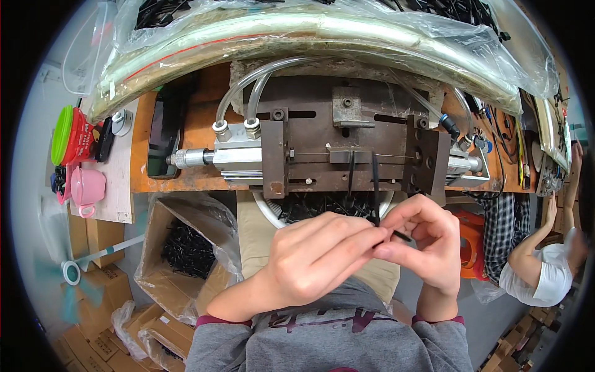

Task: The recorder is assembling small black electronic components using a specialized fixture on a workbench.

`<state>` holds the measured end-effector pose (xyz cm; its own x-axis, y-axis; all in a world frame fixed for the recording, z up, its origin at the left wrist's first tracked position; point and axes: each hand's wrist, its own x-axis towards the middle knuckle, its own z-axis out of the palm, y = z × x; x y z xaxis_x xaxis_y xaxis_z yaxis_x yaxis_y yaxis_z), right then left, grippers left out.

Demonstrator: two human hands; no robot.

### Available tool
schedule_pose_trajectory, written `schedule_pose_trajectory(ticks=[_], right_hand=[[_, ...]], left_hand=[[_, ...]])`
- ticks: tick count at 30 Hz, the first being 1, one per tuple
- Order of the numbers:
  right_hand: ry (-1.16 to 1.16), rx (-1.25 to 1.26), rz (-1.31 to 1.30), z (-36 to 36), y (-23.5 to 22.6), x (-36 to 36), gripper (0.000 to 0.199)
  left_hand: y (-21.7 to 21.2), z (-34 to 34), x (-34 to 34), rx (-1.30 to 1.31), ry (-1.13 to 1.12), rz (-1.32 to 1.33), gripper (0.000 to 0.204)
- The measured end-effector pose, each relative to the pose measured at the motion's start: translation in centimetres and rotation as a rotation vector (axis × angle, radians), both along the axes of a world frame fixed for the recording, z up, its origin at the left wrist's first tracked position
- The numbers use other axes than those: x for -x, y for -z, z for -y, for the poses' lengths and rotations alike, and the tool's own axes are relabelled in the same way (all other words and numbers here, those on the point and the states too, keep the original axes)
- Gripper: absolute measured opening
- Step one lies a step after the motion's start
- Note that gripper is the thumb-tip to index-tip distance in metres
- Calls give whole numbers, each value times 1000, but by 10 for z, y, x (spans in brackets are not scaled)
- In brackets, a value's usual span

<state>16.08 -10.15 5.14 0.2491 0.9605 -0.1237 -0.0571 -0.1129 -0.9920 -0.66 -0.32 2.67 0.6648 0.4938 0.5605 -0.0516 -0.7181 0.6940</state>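
In front of a dark metal fixture (pixel 310 168), my two hands meet close together. My left hand (pixel 319 251) is closed, its fingers stretched together and its tips pinching a thin black strip (pixel 376 186) that rises toward the fixture. My right hand (pixel 427 242) pinches at the same spot, thumb against fingers; a short black end (pixel 402 236) sticks out between them. Whether both black parts are one piece is hidden by the fingers. A second black strip (pixel 351 173) hangs from the small metal block (pixel 348 155) in the middle of the fixture.
Below the fixture sits a white-rimmed container (pixel 268 211) of black pieces. A plastic-lined carton (pixel 180 248) with more stands at the left. Air cylinders (pixel 238 160) with transparent hoses flank the fixture. Plastic bags (pixel 310 28) lie behind. Another person (pixel 539 266) is at the right.
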Motion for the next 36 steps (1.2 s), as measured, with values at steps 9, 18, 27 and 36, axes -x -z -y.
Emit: schedule_pose_trajectory(ticks=[9,18,27,36], right_hand=[[96,-101,-173,5,-1,-10,26],[192,-67,-198,10,1,-14,22],[132,-155,-661,-8,10,0,27],[342,-488,543,-93,-44,-18,22]], left_hand=[[23,-10,-5,-364,-215,-235,29],[14,-11,-8,-342,-215,-386,27],[-4,-2,5,-131,120,-42,34],[-4,-8,8,-111,-230,-95,32]])
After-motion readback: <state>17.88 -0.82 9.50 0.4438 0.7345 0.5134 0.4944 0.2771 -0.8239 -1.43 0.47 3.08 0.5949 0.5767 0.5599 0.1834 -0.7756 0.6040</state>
